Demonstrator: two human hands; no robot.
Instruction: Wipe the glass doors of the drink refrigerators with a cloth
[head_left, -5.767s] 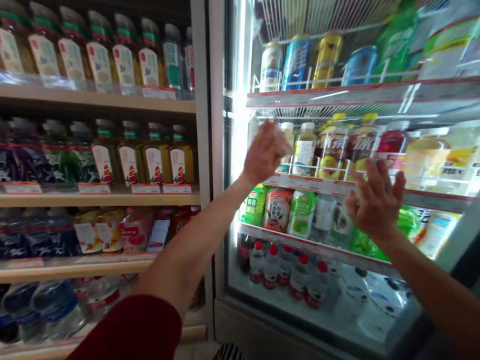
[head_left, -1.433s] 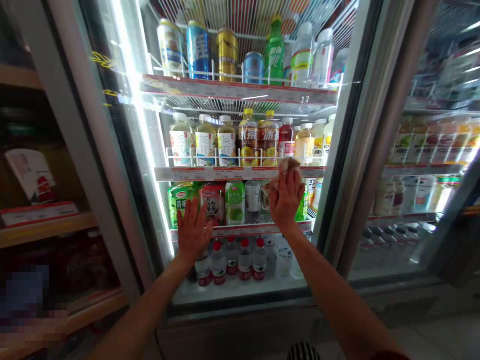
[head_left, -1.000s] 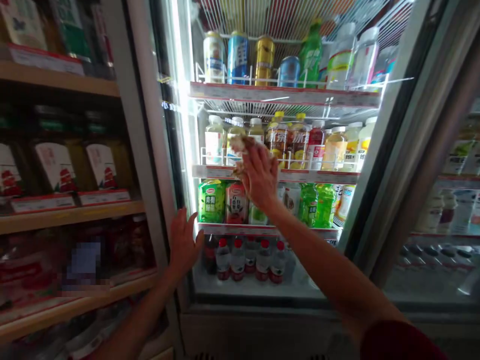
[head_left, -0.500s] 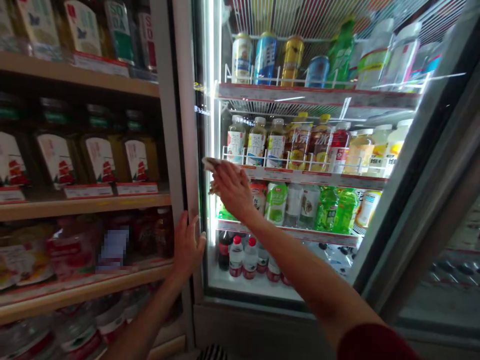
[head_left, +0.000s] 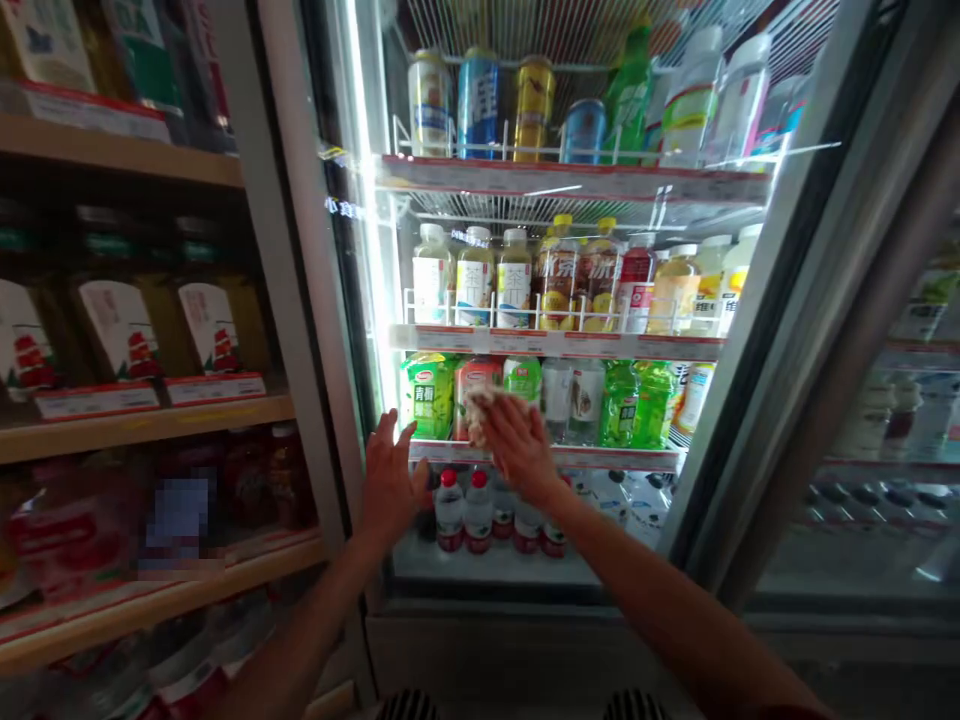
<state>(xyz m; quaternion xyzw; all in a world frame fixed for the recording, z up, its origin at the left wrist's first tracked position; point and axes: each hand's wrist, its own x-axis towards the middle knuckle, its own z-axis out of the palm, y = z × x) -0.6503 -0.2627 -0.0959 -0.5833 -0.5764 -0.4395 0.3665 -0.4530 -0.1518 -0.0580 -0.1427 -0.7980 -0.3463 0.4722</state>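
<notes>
I face a lit drinks fridge behind a glass door (head_left: 570, 280). My right hand (head_left: 517, 445) presses a crumpled pale cloth (head_left: 477, 412) flat against the glass, level with the shelf of green and red cartons (head_left: 431, 395). My left hand (head_left: 391, 480) rests with spread fingers on the lower left of the glass, close to the grey door frame (head_left: 300, 260). Small red-capped bottles (head_left: 461, 510) stand on the bottom shelf behind both hands.
Wooden shelves (head_left: 135, 425) of bottled drinks run along the left. Cans (head_left: 480, 100) line the fridge's top shelf, tea bottles (head_left: 517, 280) the one below. A second glass door (head_left: 885, 380) stands to the right.
My right hand has carried the cloth down and to the right over the glass, from the upper left edge to the carton shelf. My left hand stayed low at the frame.
</notes>
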